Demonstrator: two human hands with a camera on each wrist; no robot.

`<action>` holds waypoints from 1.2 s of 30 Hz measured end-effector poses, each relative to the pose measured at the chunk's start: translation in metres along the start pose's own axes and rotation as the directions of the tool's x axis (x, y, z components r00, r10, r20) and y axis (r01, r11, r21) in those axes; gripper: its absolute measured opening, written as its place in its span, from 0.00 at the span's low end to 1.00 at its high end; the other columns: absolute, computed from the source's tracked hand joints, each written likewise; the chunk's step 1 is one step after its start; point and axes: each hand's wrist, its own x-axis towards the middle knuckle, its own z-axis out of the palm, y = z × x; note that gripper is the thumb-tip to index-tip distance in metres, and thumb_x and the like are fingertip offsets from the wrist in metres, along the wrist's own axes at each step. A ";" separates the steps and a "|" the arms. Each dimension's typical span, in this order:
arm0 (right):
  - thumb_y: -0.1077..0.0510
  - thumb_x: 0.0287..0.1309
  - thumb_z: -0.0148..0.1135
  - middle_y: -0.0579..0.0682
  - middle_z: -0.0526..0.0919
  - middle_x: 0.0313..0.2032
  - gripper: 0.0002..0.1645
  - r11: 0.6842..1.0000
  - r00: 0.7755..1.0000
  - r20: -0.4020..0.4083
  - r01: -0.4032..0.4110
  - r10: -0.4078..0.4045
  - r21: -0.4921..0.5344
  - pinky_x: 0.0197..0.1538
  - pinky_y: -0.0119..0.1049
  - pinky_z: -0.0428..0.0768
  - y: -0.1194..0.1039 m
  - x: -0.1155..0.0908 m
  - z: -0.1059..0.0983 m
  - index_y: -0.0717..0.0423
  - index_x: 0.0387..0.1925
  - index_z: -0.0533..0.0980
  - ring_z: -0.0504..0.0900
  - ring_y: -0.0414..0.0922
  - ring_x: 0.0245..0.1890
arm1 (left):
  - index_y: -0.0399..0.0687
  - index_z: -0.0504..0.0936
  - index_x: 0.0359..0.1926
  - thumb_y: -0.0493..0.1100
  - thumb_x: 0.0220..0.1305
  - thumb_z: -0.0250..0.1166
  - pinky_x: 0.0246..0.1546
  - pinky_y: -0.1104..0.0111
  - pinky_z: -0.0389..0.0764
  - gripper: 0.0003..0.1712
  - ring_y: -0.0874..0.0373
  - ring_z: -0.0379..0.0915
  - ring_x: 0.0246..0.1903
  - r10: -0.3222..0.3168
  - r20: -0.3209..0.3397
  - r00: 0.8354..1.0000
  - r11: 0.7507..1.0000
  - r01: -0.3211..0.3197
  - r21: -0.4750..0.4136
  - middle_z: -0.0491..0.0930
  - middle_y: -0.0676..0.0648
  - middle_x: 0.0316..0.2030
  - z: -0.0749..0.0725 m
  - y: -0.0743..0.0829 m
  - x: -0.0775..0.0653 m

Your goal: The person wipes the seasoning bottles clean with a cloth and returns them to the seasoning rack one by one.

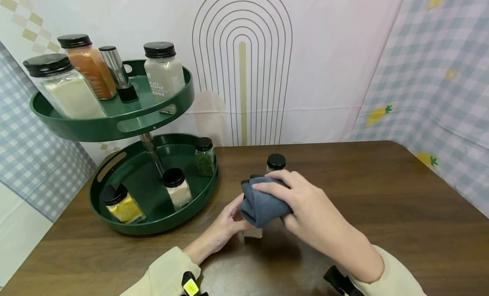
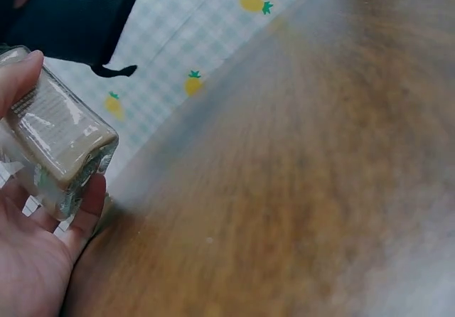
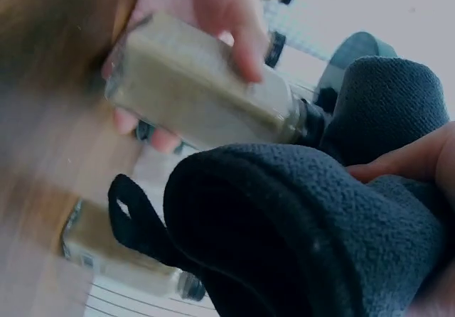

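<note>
My left hand (image 1: 224,229) grips a square glass spice jar (image 3: 195,82) filled with a beige powder. The jar is tilted in the right wrist view, its black lid next to the cloth. In the head view only the jar's lower end (image 1: 253,233) shows below the cloth. A folded blue-grey cloth (image 1: 261,205) with a small hanging loop is held by my right hand (image 1: 311,205), over the top of the jar. Just behind the cloth stands another black-lidded jar (image 1: 276,161), mostly hidden in the head view.
A green two-tier round tray (image 1: 156,222) stands on the left of the wooden table (image 1: 382,194). Its upper tier carries large spice jars (image 1: 164,77) and a silver-and-black cylinder (image 1: 116,71). Small jars (image 1: 205,160) sit on the lower tier. A patterned cloth backdrop (image 1: 328,67) hangs behind.
</note>
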 end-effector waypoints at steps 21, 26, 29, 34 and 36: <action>0.74 0.39 0.56 0.51 0.78 0.46 0.33 0.959 0.974 0.048 -0.211 0.223 -0.190 0.35 0.49 0.77 0.037 0.000 -0.013 0.46 0.49 0.78 0.77 0.52 0.46 | 0.45 0.65 0.63 0.40 0.58 0.65 0.51 0.65 0.73 0.32 0.56 0.73 0.51 0.022 0.049 0.999 0.999 -0.020 -0.033 0.74 0.33 0.54 0.003 -0.001 0.002; 0.76 0.35 0.56 0.51 0.77 0.48 0.37 0.985 0.989 -0.097 -0.119 0.107 -0.128 0.40 0.49 0.78 0.031 -0.001 -0.019 0.46 0.50 0.77 0.77 0.51 0.48 | 0.45 0.65 0.63 0.40 0.58 0.65 0.51 0.65 0.74 0.32 0.56 0.74 0.51 0.021 0.047 0.999 0.999 -0.020 -0.038 0.75 0.34 0.53 0.003 -0.001 0.002; 0.77 0.31 0.57 0.52 0.76 0.51 0.42 0.997 0.993 -0.116 -0.007 -0.002 -0.077 0.44 0.47 0.79 0.018 -0.001 -0.016 0.45 0.53 0.76 0.76 0.50 0.51 | 0.46 0.64 0.64 0.40 0.56 0.66 0.51 0.66 0.73 0.34 0.58 0.72 0.51 0.007 0.013 1.000 1.000 -0.007 -0.018 0.73 0.37 0.55 0.003 -0.001 0.001; 0.77 0.28 0.58 0.51 0.75 0.54 0.45 0.992 0.992 -0.044 0.114 -0.117 -0.056 0.42 0.44 0.80 -0.002 0.000 -0.004 0.42 0.53 0.76 0.75 0.48 0.50 | 0.41 0.61 0.66 0.37 0.54 0.65 0.54 0.71 0.69 0.39 0.64 0.69 0.53 0.029 -0.040 0.999 1.000 -0.029 0.012 0.70 0.46 0.59 0.002 -0.003 -0.001; 0.77 0.29 0.59 0.50 0.75 0.53 0.44 0.990 0.992 -0.008 0.121 -0.122 -0.068 0.40 0.42 0.80 -0.003 0.001 0.001 0.41 0.52 0.77 0.75 0.47 0.48 | 0.37 0.60 0.66 0.35 0.53 0.64 0.52 0.72 0.71 0.39 0.64 0.69 0.52 0.055 -0.043 0.998 0.998 -0.055 0.012 0.71 0.47 0.59 0.001 -0.004 -0.002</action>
